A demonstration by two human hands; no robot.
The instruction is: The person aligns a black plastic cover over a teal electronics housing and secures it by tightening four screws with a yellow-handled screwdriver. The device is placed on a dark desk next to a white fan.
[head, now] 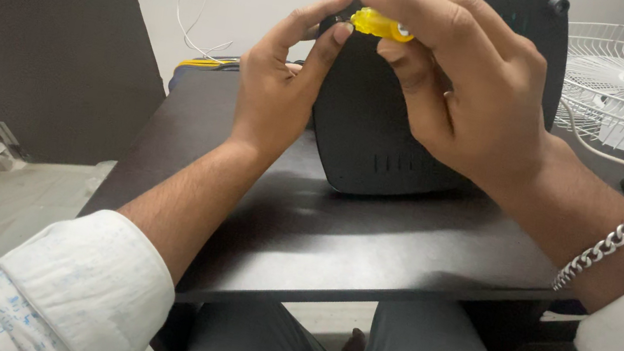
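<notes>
Both hands worked on the black device.

I saw my right hand [460, 82] with fingers clamped on a yellow handle [382, 25] at the top of the black device [387, 121], standing near the table's [401, 248] far edge; my left hand [281, 83] pinched the same spot.

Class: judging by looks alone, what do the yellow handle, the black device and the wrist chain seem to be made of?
Yellow handle: translucent plastic, probably; light glows through it. Black device: matte moulded plastic, with slotted vents. Wrist chain: silvery metal, likely; shiny linked segments.
</notes>
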